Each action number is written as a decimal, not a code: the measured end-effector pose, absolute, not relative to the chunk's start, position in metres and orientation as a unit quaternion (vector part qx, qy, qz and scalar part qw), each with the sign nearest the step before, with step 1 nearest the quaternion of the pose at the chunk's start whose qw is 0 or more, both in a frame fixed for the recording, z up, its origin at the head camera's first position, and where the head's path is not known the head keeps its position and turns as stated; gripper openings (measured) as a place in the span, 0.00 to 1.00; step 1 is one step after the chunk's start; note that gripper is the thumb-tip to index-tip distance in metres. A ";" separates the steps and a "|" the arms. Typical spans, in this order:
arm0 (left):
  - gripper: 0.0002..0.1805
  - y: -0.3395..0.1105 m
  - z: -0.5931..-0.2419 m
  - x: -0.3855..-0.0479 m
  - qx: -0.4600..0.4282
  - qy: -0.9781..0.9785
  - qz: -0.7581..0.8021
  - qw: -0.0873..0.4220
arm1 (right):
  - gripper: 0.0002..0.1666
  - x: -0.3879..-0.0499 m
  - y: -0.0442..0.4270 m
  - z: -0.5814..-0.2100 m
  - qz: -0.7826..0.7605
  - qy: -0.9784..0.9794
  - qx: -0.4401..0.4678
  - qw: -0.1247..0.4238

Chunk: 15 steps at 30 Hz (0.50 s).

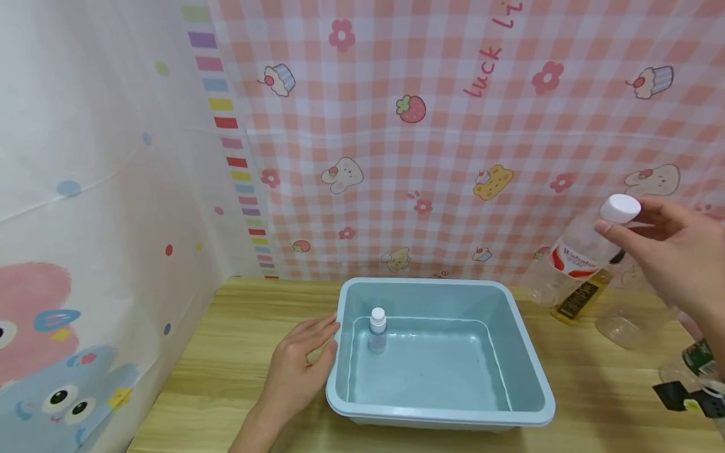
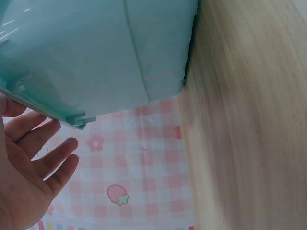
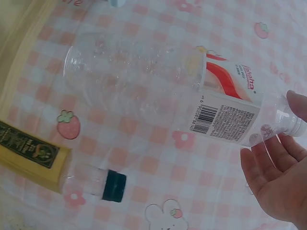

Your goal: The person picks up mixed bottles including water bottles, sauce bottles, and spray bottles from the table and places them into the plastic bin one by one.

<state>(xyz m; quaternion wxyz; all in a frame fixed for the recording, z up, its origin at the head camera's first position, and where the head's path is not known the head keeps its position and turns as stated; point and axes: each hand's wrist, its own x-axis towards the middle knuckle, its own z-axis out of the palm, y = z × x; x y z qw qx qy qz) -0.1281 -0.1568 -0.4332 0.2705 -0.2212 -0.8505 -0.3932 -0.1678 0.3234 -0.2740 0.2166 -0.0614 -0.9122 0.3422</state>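
Observation:
My right hand (image 1: 680, 251) pinches a clear plastic bottle (image 1: 574, 258) at its white cap and neck. The bottle tilts, held above the right side of the table, and looks empty. In the right wrist view, its red-and-white label and barcode (image 3: 204, 117) show. My left hand (image 1: 297, 365) touches the left rim of a light blue plastic basin (image 1: 442, 414), its fingers loosely extended. In the left wrist view, the fingertips (image 2: 53, 125) meet the rim's underside. A small clear bottle with a white cap (image 1: 377, 330) stands inside the basin, toward its left.
Behind the held bottle stands a yellow oil bottle (image 1: 580, 301) with a dark cap. Another clear container (image 1: 623, 324) and a green-labelled bottle (image 1: 699, 357) are at the right, partly behind my arm. A checked cloth (image 1: 374, 138) hangs behind the wooden table (image 1: 226, 346).

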 end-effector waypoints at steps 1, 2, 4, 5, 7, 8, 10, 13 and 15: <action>0.18 -0.157 -0.433 -0.128 -0.221 -0.850 -0.394 0.270 | 0.40 -0.167 0.322 -0.272 0.343 -0.912 -0.056 0.219; 0.18 -0.157 -0.433 -0.128 -0.221 -0.850 -0.395 0.269 | 0.39 -0.166 0.321 -0.270 0.345 -0.910 -0.049 0.225; 0.18 -0.157 -0.433 -0.128 -0.220 -0.851 -0.395 0.268 | 0.38 -0.166 0.319 -0.268 0.351 -0.904 -0.038 0.240; 0.18 -0.157 -0.433 -0.128 -0.219 -0.851 -0.395 0.268 | 0.36 -0.165 0.318 -0.266 0.355 -0.900 -0.028 0.252; 0.18 -0.157 -0.433 -0.128 -0.219 -0.851 -0.396 0.267 | 0.35 -0.165 0.316 -0.262 0.364 -0.891 -0.014 0.269; 0.18 -0.157 -0.433 -0.128 -0.219 -0.851 -0.396 0.267 | 0.34 -0.165 0.315 -0.261 0.370 -0.887 -0.009 0.276; 0.18 -0.157 -0.433 -0.128 -0.220 -0.851 -0.396 0.267 | 0.32 -0.164 0.311 -0.257 0.384 -0.878 0.004 0.286; 0.18 -0.157 -0.433 -0.128 -0.220 -0.852 -0.393 0.268 | 0.26 -0.164 0.307 -0.253 0.398 -0.868 0.022 0.296; 0.18 -0.157 -0.433 -0.128 -0.220 -0.852 -0.391 0.268 | 0.24 -0.163 0.303 -0.250 0.406 -0.863 0.031 0.298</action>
